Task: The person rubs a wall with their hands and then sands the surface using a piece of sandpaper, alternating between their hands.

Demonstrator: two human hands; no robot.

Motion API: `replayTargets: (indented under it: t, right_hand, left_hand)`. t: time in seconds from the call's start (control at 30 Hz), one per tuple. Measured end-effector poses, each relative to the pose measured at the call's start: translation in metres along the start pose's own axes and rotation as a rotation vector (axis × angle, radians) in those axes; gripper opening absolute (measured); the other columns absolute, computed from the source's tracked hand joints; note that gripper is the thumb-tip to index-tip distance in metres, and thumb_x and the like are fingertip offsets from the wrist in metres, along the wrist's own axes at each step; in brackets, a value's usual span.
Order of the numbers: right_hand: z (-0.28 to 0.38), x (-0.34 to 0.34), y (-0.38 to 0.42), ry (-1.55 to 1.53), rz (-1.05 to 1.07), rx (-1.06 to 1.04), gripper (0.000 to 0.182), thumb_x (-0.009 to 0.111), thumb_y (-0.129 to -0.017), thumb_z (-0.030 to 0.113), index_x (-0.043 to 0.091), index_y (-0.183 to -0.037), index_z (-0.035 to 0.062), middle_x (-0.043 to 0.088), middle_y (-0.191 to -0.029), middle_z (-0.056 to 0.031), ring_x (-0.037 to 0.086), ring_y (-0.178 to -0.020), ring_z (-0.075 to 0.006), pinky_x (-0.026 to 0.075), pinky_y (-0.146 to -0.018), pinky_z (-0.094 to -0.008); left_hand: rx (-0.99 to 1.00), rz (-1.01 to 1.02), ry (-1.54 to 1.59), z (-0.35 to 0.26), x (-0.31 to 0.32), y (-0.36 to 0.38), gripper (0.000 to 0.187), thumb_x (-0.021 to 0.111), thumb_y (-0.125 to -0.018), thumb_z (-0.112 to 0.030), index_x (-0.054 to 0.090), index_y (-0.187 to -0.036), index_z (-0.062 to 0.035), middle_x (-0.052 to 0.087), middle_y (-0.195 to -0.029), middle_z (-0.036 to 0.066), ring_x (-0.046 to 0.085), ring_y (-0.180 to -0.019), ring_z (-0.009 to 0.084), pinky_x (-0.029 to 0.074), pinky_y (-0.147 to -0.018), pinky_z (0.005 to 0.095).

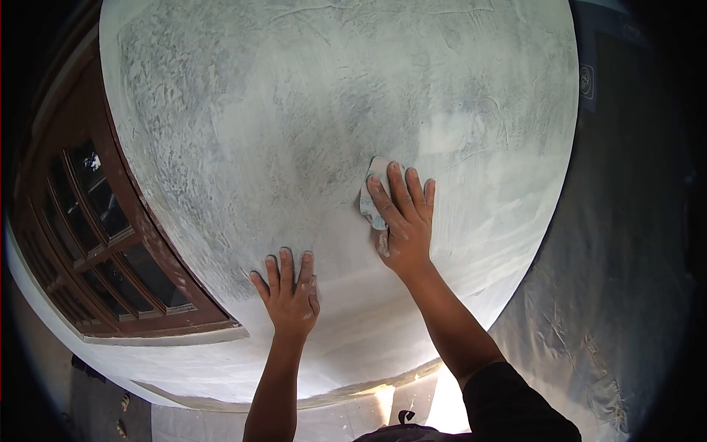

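Note:
A plastered wall [265, 140] with a mottled grey and whitish coat fills the middle of the head view. My right hand [407, 232] presses a piece of sandpaper [370, 208] flat against it, slightly right of centre. The sheet's pale, printed back shows beside and above the thumb side of the hand; its working face is hidden. Lower and to the left, my left hand [291, 298] rests on the wall with its fingers stretched out and nothing in it. Whitish dust marks both hands.
A brown wooden window frame [158, 276] with several dark panes borders the wall on the left. A dark grey sheet [611, 221] hangs along the right side. Below, past the wall's lower edge, lies a pale floor [331, 421] with bright sunlit patches.

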State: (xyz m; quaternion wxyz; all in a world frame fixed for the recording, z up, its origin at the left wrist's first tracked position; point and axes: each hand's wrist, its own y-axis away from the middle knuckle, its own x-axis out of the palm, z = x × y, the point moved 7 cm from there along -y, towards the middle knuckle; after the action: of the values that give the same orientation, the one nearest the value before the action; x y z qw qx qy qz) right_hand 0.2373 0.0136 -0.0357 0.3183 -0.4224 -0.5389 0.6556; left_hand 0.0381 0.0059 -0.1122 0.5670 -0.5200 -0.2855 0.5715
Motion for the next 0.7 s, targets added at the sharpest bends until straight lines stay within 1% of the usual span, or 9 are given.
replayTargets:
  t: [0.07, 0.1, 0.2, 0.33, 0.4, 0.47, 0.57, 0.67, 0.7]
  right_hand:
    - [0.005, 0.006, 0.012, -0.057, -0.016, 0.074, 0.064, 0.058, -0.079, 0.006, 0.051, -0.140, 0.0208, 0.035, -0.154, -0.0037, 0.016, -0.148, -0.0274, 0.004, -0.118, -0.0525]
    - [0.015, 0.018, 0.038, -0.030, 0.026, 0.022, 0.062, 0.060, -0.079, 0.009, 0.052, -0.139, 0.0212, 0.035, -0.154, -0.0030, 0.015, -0.148, -0.0270, 0.004, -0.118, -0.0528]
    - [0.054, 0.052, 0.133, 0.008, 0.153, -0.123, 0.060, 0.069, -0.077, 0.016, 0.057, -0.133, 0.0310, 0.042, -0.149, 0.0086, 0.025, -0.144, -0.0211, 0.008, -0.119, -0.0525]
    - [0.036, 0.040, 0.098, -0.028, 0.150, -0.008, 0.062, 0.065, -0.077, 0.012, 0.054, -0.136, 0.0274, 0.043, -0.148, 0.0061, 0.026, -0.144, -0.0206, 0.009, -0.119, -0.0534]
    - [0.013, 0.014, 0.042, -0.040, 0.025, 0.051, 0.065, 0.057, -0.076, 0.005, 0.052, -0.139, 0.0187, 0.043, -0.149, -0.0016, 0.025, -0.144, -0.0255, 0.010, -0.117, -0.0539]
    - [-0.002, -0.007, 0.004, -0.069, -0.064, 0.121, 0.066, 0.055, -0.075, 0.002, 0.052, -0.139, 0.0165, 0.041, -0.151, -0.0046, 0.024, -0.145, -0.0271, 0.009, -0.117, -0.0539]
    - [0.008, 0.003, 0.023, -0.093, -0.049, 0.143, 0.064, 0.056, -0.077, 0.002, 0.052, -0.139, 0.0166, 0.040, -0.152, -0.0051, 0.023, -0.146, -0.0278, 0.009, -0.117, -0.0543]
    - [0.040, 0.040, 0.108, -0.074, 0.089, 0.054, 0.059, 0.061, -0.080, 0.008, 0.054, -0.137, 0.0195, 0.041, -0.151, 0.0000, 0.022, -0.146, -0.0251, 0.008, -0.118, -0.0528]
    - [0.039, 0.040, 0.108, -0.080, 0.091, 0.049, 0.059, 0.061, -0.080, 0.008, 0.054, -0.137, 0.0195, 0.041, -0.151, 0.0000, 0.022, -0.146, -0.0251, 0.008, -0.118, -0.0528]
  left_hand:
    - [-0.026, 0.057, 0.040, -0.002, -0.006, 0.000, 0.044, 0.043, -0.100, -0.028, 0.049, -0.140, -0.0115, 0.030, -0.154, 0.018, 0.014, -0.147, 0.0361, 0.004, -0.115, 0.0591]
    - [-0.068, 0.123, 0.097, -0.002, -0.008, -0.001, 0.044, 0.047, -0.099, -0.027, 0.049, -0.140, -0.0112, 0.029, -0.155, 0.017, 0.014, -0.147, 0.0358, 0.004, -0.115, 0.0591]
    - [-0.141, 0.233, 0.216, -0.005, -0.015, 0.002, 0.047, 0.052, -0.097, -0.026, 0.047, -0.141, -0.0109, 0.027, -0.156, 0.016, 0.012, -0.147, 0.0355, 0.004, -0.115, 0.0591]
    - [-0.186, 0.321, 0.226, -0.003, -0.009, 0.004, 0.054, 0.055, -0.095, -0.027, 0.043, -0.145, -0.0111, 0.023, -0.157, 0.015, 0.011, -0.148, 0.0351, 0.004, -0.115, 0.0591]
    - [-0.183, 0.305, 0.256, -0.002, -0.011, 0.004, 0.054, 0.058, -0.093, -0.025, 0.045, -0.144, -0.0121, 0.025, -0.157, 0.014, 0.011, -0.148, 0.0340, 0.003, -0.115, 0.0583]
    - [-0.195, 0.283, 0.278, -0.003, -0.015, 0.002, 0.054, 0.060, -0.091, -0.024, 0.047, -0.142, -0.0132, 0.027, -0.157, 0.013, 0.012, -0.148, 0.0329, 0.003, -0.116, 0.0575]
    - [-0.220, 0.316, 0.302, -0.002, -0.017, -0.001, 0.056, 0.062, -0.090, -0.025, 0.046, -0.143, -0.0134, 0.026, -0.157, 0.013, 0.011, -0.148, 0.0329, 0.003, -0.116, 0.0577]
    - [-0.254, 0.324, 0.352, -0.003, -0.019, -0.001, 0.058, 0.064, -0.089, -0.025, 0.046, -0.143, -0.0135, 0.026, -0.157, 0.013, 0.011, -0.148, 0.0328, 0.002, -0.116, 0.0576]
    - [-0.242, 0.341, 0.347, -0.004, -0.019, -0.001, 0.061, 0.065, -0.089, -0.026, 0.043, -0.144, -0.0117, 0.024, -0.157, 0.014, 0.011, -0.148, 0.0343, 0.002, -0.115, 0.0582]
